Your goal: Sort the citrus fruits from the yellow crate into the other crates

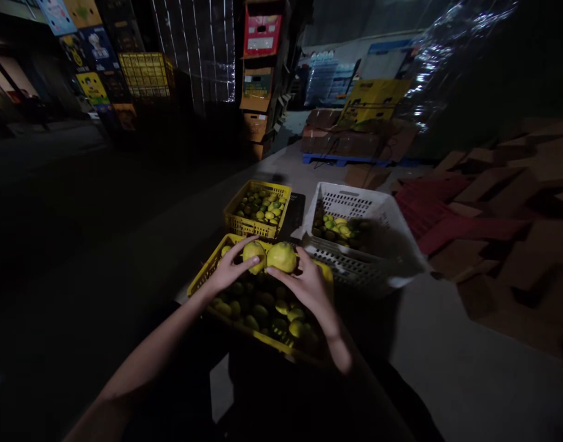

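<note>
White basket (355,202) w/ fruit, flat cardboard (506,184), stacked boxes (258,73).

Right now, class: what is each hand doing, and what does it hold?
Left hand: closed on a yellow-green fruit.
Right hand: closed on a second yellow fruit, above the near yellow crate.

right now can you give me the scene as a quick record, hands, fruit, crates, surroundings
left hand: left hand grips a yellow fruit, thumb across its front
right hand: right hand grips a larger yellow fruit
fruits: side by side, whether they touch cannot be told, above the near yellow crate
near crate: holds green and yellow fruit
far yellow crate: partly filled with fruit
white crate: right of the yellow ones, some fruit inside
surroundings: dim; stacked boxes behind, flattened cardboard at right
</note>
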The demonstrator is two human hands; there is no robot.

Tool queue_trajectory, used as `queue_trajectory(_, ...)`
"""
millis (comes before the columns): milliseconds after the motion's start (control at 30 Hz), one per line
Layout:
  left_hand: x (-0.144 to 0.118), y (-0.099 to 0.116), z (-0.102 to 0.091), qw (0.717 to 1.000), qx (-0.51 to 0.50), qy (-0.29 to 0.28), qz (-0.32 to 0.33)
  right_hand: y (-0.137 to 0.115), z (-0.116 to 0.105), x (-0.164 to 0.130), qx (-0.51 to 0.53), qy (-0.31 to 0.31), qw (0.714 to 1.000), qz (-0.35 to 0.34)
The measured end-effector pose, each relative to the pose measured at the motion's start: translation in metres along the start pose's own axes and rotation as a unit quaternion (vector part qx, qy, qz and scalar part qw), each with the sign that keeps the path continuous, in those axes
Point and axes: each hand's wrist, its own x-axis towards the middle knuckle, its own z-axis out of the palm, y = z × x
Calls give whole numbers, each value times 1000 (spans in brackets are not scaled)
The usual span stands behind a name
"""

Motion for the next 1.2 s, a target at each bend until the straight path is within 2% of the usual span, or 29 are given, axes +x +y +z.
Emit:
queue_trajectory(100, 1, 2, 6, 992, -78, -26, -92, -2, 2, -1, 105, -36, 989, 95)
queue_trajectory(200, 3, 1, 14, 971, -151, -41, -181, -3, 5, 2, 193, -70, 960, 192)
queue_trajectory(333, 9, -4, 25, 941, -220, -57, -252, -1, 5, 6, 272, -124, 924, 237)
queue_trajectory(500, 15, -4, 33, 925, -269, -49, -263, -1, 2, 6, 349, -116, 892, 262)
queue_trajectory(667, 16, -1, 39, 919, -295, -27, -261, 1, -1, 8, 353, -87, 890, 275)
queue_trajectory(833, 16, -2, 42, 924, -292, -13, -248, 7, -3, 8, 365, -79, 880, 295)
queue_trajectory(1000, 17, 0, 43, 915, -318, 11, -249, 0, -3, 6, 380, -58, 872, 302)
queue_trajectory(1133, 17, 3, 41, 906, -331, 4, -266, -6, -3, 6, 387, -46, 864, 318)
queue_trajectory(1200, 16, 4, 41, 905, -340, 22, -256, -6, -2, 4, 407, -40, 858, 311)
